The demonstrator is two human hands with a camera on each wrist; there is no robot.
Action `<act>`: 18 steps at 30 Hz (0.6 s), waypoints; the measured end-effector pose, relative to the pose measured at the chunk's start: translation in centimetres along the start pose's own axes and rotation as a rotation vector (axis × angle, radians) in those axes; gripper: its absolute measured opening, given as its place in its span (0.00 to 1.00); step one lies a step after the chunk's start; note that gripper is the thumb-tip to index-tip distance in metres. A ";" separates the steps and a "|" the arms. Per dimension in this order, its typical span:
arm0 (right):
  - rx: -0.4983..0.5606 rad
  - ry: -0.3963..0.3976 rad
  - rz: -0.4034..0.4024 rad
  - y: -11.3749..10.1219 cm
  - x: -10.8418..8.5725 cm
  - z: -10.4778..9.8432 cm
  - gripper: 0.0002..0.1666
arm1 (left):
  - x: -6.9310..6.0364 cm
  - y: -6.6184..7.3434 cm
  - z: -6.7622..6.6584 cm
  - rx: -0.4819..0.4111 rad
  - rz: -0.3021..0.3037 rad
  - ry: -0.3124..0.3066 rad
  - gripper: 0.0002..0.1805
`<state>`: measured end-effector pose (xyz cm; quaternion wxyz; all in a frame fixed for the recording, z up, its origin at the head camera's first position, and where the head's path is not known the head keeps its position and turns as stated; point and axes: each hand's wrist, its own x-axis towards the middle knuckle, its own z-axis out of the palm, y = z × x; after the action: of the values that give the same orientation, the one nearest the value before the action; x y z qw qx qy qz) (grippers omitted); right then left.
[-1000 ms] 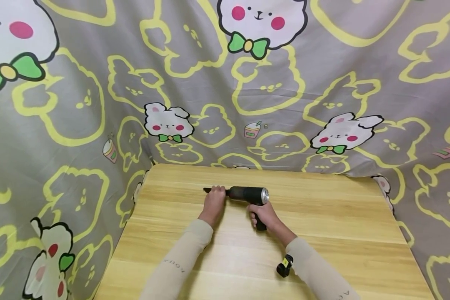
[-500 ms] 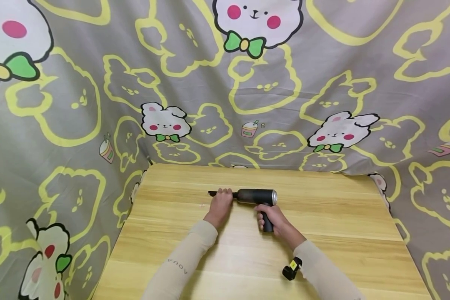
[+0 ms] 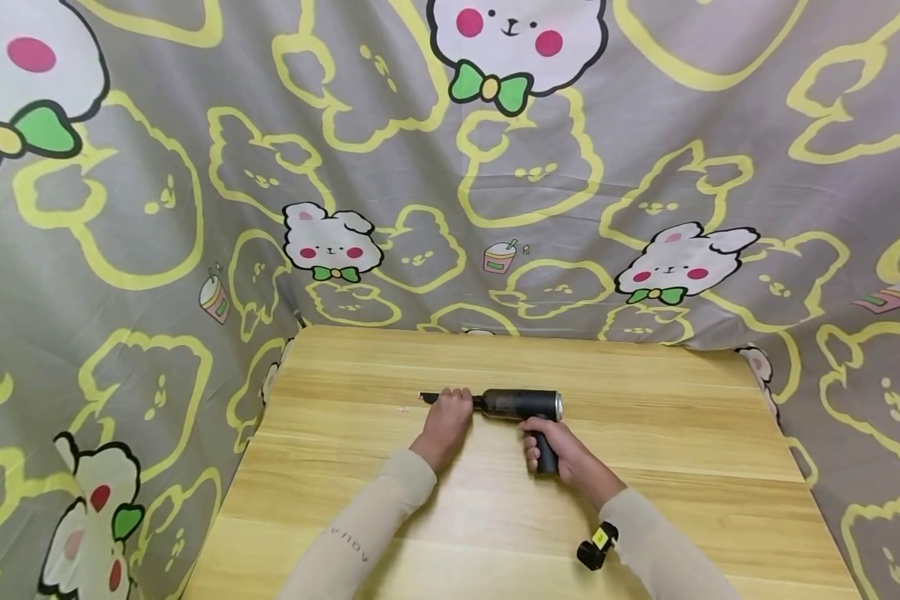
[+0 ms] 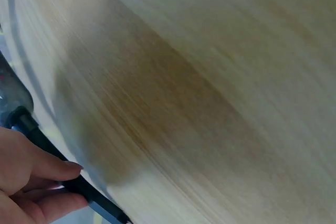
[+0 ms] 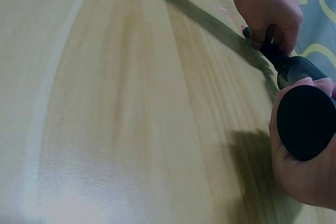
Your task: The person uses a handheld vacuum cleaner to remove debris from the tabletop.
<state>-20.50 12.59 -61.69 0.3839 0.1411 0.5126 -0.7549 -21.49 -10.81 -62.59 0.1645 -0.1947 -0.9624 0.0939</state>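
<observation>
A black gun-shaped handheld vacuum cleaner [image 3: 521,404] with a silver rear end is held level over the wooden table. My right hand [image 3: 558,446] grips its handle [image 3: 546,457], whose round base [image 5: 307,123] faces the right wrist camera. At the front, my left hand [image 3: 447,421] pinches the slim black nozzle [image 4: 92,198] between thumb and fingers. The nozzle's tip [image 3: 426,397] sticks out to the left of that hand. Small pinkish bits [image 5: 226,11] lie on the table near the tip. Whether the tip touches the tabletop I cannot tell.
The pale wooden table [image 3: 345,367] runs back to a grey curtain [image 3: 435,167] printed with yellow outlines and white rabbits. The curtain also encloses the left and right sides. A small black device with a yellow label [image 3: 597,546] is by the right sleeve.
Both hands and the vacuum cleaner have moved right and nearer to me. The pinkish bits now show just left of the nozzle tip. Both hands have kept their hold.
</observation>
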 end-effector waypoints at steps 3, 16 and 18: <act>-0.002 -0.007 -0.006 0.2 -0.1 0.1 0.07 | -0.3 -0.1 0.0 0.031 0.015 0.035 0.06; -0.073 -0.048 -0.136 2.3 -0.3 0.8 0.10 | -1.8 -1.1 -1.1 -0.014 0.036 0.097 0.06; -0.071 -0.054 -0.153 2.7 -0.4 0.6 0.09 | -2.0 -1.1 -1.4 -0.002 0.045 0.115 0.06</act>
<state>-18.16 11.72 -63.02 0.3437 0.0673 0.5376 -0.7671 -19.62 -12.44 -61.58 0.2172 -0.2216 -0.9468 0.0854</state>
